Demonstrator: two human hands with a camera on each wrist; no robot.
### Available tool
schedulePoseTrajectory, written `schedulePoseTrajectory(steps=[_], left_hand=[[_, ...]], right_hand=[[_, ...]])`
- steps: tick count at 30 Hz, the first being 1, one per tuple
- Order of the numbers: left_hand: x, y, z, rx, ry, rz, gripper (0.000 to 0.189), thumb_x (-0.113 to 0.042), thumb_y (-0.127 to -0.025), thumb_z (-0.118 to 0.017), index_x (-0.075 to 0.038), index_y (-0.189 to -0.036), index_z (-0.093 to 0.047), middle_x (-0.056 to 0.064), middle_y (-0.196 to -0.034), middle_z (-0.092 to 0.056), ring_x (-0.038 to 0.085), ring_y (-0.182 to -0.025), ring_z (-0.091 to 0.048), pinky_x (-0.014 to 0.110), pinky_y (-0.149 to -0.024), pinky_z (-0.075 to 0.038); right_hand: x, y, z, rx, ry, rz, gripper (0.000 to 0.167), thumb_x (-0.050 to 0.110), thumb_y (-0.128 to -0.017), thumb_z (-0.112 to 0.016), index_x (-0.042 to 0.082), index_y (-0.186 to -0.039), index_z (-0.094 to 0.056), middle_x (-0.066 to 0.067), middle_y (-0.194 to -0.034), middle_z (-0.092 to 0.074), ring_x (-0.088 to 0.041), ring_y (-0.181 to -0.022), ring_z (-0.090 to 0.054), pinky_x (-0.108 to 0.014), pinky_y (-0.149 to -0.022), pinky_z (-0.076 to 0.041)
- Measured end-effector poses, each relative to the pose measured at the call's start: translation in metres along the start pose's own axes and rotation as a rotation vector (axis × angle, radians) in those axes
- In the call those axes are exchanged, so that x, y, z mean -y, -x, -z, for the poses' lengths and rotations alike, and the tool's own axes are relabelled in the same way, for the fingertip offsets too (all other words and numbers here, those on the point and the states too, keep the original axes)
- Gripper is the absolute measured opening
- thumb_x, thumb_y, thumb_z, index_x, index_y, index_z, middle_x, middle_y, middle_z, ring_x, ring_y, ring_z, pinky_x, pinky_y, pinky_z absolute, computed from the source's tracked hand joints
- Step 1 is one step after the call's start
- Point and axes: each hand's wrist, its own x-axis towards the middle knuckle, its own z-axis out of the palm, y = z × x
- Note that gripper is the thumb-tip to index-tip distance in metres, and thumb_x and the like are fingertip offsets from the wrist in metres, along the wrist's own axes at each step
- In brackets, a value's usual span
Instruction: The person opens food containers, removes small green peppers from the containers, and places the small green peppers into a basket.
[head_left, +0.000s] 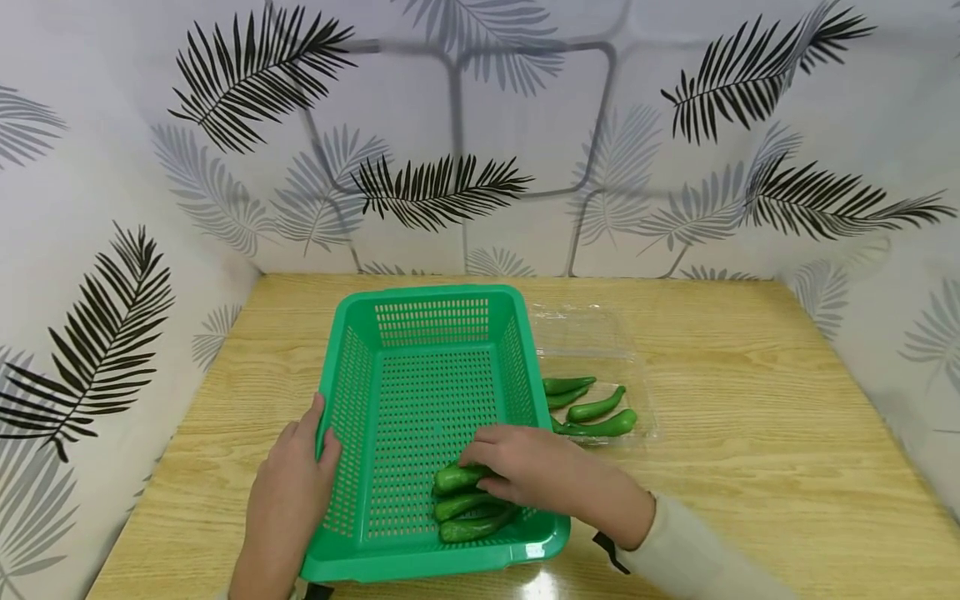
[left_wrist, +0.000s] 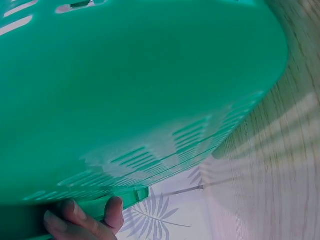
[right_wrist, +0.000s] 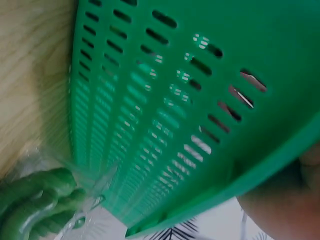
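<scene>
A green plastic basket (head_left: 427, 567) with slotted walls sits on the table. My left hand (head_left: 288, 483) grips its left rim, the thumb over the inner edge; in the left wrist view its fingers (left_wrist: 80, 217) show under the rim. Inside the basket's near right corner, my right hand (head_left: 540, 467) holds a green chili pepper (head_left: 452, 478) with bent fingers partly covering it. Two more green peppers (head_left: 474, 528) lie side by side just below it on the basket floor. In the right wrist view, the basket wall hides most of this hand (right_wrist: 280, 200).
Right of the basket is a clear plastic container (head_left: 588, 333) with several green peppers (head_left: 600, 427) in it, partly hidden by the basket. The wooden table (head_left: 750, 433) meets a leaf-patterned backdrop (head_left: 525, 233) at the back and sides.
</scene>
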Motion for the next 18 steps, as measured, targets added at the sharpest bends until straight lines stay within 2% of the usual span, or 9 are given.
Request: schedulePoseTrajectory(steps=[7, 13, 18], left_hand=[[0.000, 0.001, -0.001, -0.017, 0.005, -0.010, 0.049, -0.016, -0.094, -0.048, -0.002, -0.140, -0.040, 0.012, -0.082, -0.054, 0.018, -0.049, -0.038, 0.030, -0.041, -0.034], [-0.001, 0.001, 0.000, -0.007, 0.003, -0.002, 0.050, -0.017, -0.094, -0.048, -0.003, -0.141, -0.039, 0.013, -0.085, -0.056, 0.019, -0.051, -0.041, 0.030, -0.041, -0.036], [-0.001, 0.001, 0.000, -0.004, 0.004, -0.002, 0.050, -0.017, -0.094, -0.048, -0.003, -0.141, -0.039, 0.015, -0.088, -0.057, 0.020, -0.052, -0.043, 0.030, -0.041, -0.036]], right_hand=[[0.007, -0.009, -0.009, 0.126, -0.005, -0.077, 0.020, 0.018, -0.085, -0.068, 0.016, -0.105, -0.065, 0.005, -0.098, -0.061, -0.006, -0.089, -0.058, -0.020, -0.075, -0.047], [0.010, -0.014, -0.019, 0.158, 0.072, -0.136, 0.017, 0.016, -0.082, -0.071, 0.019, -0.098, -0.065, 0.008, -0.091, -0.061, -0.006, -0.083, -0.058, -0.018, -0.068, -0.048], [0.013, -0.015, -0.024, 0.138, 0.146, -0.164, 0.014, 0.010, -0.081, -0.071, 0.018, -0.090, -0.063, 0.009, -0.082, -0.059, -0.006, -0.076, -0.057, -0.018, -0.059, -0.046]])
